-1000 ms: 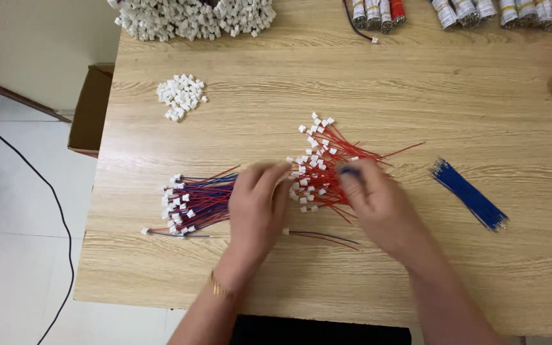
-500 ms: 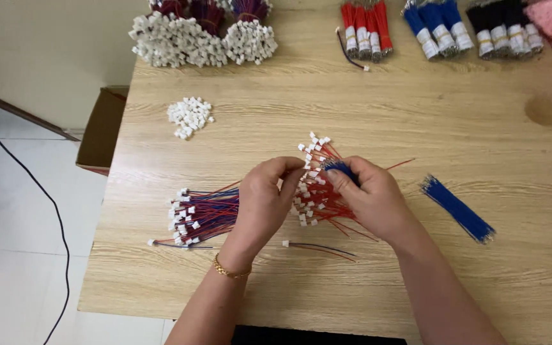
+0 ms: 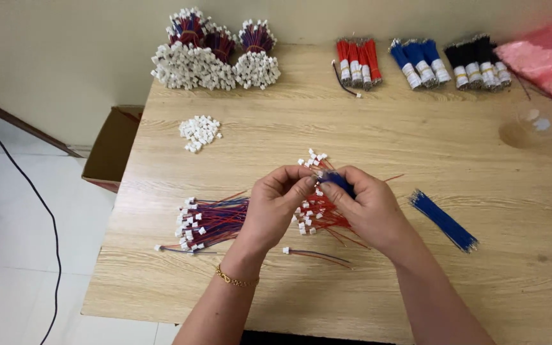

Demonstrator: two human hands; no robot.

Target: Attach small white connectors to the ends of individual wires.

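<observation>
My left hand [image 3: 277, 207] and my right hand [image 3: 368, 207] meet above the middle of the wooden table [image 3: 352, 128]. Between their fingertips I pinch a blue wire [image 3: 338, 181] and a small white connector. Under the hands lies a heap of red wires with white connectors [image 3: 314, 214]. Left of my left hand is a pile of red-and-blue wired connectors [image 3: 209, 220]. One finished lead [image 3: 314, 254] rests alone near the front. A loose bunch of blue wires [image 3: 443, 219] lies to the right of my right hand.
Loose white connectors [image 3: 199, 132] sit at the back left. Bundles of finished leads [image 3: 212, 54] stand at the far edge, beside tied red [image 3: 357, 62], blue [image 3: 418, 61] and black wire bundles [image 3: 477, 64]. A pink bag [image 3: 541, 57] lies far right. A cardboard box [image 3: 113, 150] stands left.
Both hands lifted off the red heap and came together, now pinching the blue wire and a connector. The view tilted up, bringing the far bundles into sight.
</observation>
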